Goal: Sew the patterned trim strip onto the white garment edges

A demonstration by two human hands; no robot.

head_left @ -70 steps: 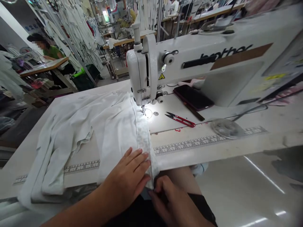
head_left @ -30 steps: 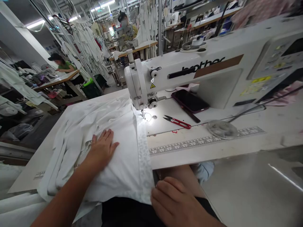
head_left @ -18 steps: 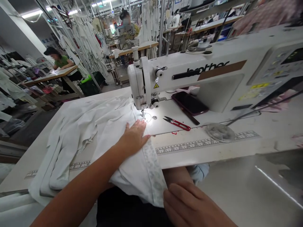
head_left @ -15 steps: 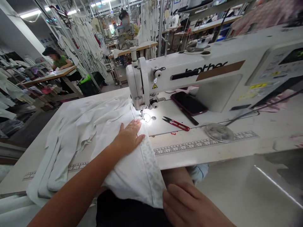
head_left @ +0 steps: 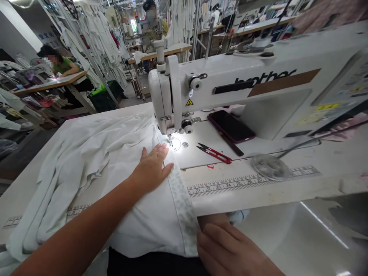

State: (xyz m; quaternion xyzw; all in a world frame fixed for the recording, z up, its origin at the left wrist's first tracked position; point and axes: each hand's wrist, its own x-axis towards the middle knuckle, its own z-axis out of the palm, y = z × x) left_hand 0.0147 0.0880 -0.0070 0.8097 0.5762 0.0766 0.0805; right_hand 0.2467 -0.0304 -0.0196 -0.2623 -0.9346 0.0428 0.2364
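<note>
White fabric (head_left: pixel 143 222) with a pale leaf-patterned band (head_left: pixel 181 199) along its right edge runs from the sewing machine (head_left: pixel 169 99) down over the table's front edge. My left hand (head_left: pixel 151 166) lies flat on it, fingers spread, with the fingertips just in front of the lit presser foot (head_left: pixel 170 141). At the lower right, my right hand (head_left: pixel 221 245) is closed on the near corner of the patterned band. Its fingertips are partly hidden by the hand itself.
Red thread snips (head_left: pixel 215 153), a dark phone (head_left: pixel 231 125) and a clear round dish (head_left: pixel 270 166) lie right of the needle. A printed ruler (head_left: pixel 224 186) runs along the table front. A co-worker (head_left: pixel 61 65) sits at another table, far left.
The view has shifted slightly, so the machine appears larger. Both hands keep their places on the fabric, and its near end looks a little more spread out.
</note>
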